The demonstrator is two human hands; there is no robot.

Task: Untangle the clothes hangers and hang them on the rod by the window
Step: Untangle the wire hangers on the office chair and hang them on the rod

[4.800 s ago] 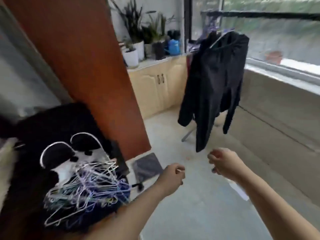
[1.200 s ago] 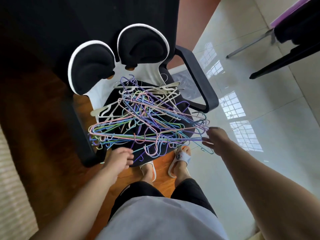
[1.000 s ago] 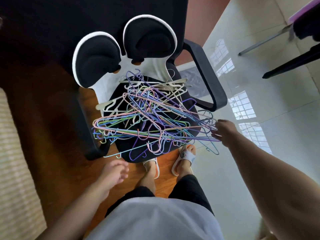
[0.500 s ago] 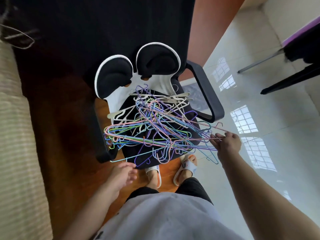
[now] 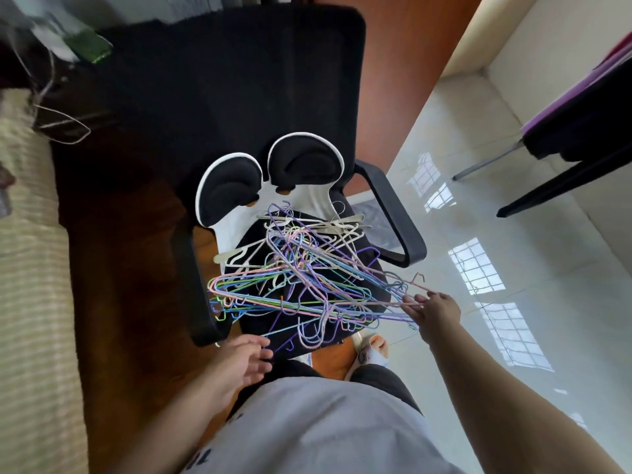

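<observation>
A tangled pile of thin wire hangers [image 5: 301, 285], pink, purple, blue, green and white, lies on the seat of a black office chair [image 5: 393, 213]. My right hand [image 5: 432, 311] is at the pile's right edge and pinches a pink hanger [image 5: 415, 280] whose hook sticks up just above my fingers. My left hand [image 5: 244, 362] hovers at the seat's front edge with fingers relaxed, its fingertips close to a purple hanger end; it holds nothing. The rod by the window is out of view.
A black-and-white cushion [image 5: 270, 176] stands against the chair back. A drying rack leg [image 5: 561, 186] with dark clothing crosses the upper right over the glossy tile floor [image 5: 513, 302]. A striped beige surface [image 5: 30, 302] runs along the left. My slippered foot [image 5: 371, 350] stands below the seat.
My right hand has closed its fingers on a pink hanger at the pile's right edge and drawn it slightly outward. My left hand has come up to the seat's front edge. The view tilted upward.
</observation>
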